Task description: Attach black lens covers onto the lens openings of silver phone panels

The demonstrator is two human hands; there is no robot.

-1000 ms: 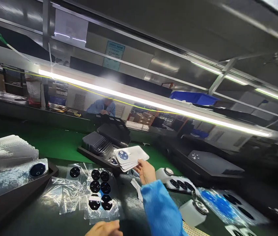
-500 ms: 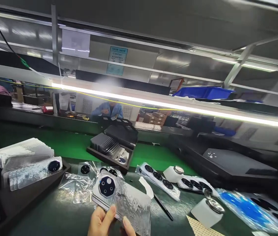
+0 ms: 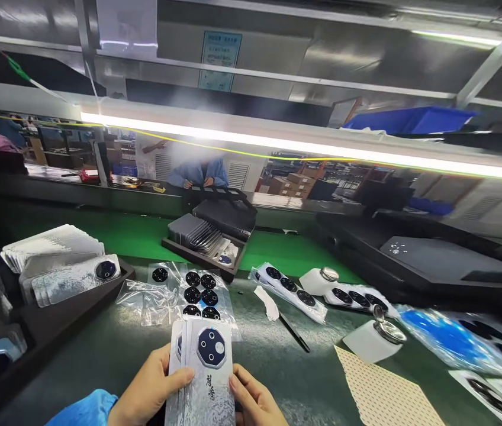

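Observation:
Low in the middle of the view, a small stack of silver, marbled phone back covers is held upright. The front cover has a dark octagonal camera plate and black lettering. My left hand grips the stack from the left, thumb across the covers. On the opposite edge, my right hand pinches the front cover. Just beyond the covers lies a clear sheet of round black camera lens pieces. A blue sleeve shows at my left wrist.
Phone covers fill a dark tray at left, and another tray stands on the green belt. To the right are dispenser bottles, a black stick tool, bagged lens strips and a dotted sheet. A person in blue sits beyond.
The covers have turned from sideways to upright and moved left. Both hands now show clearly at their two sides. The camera view has tilted down.

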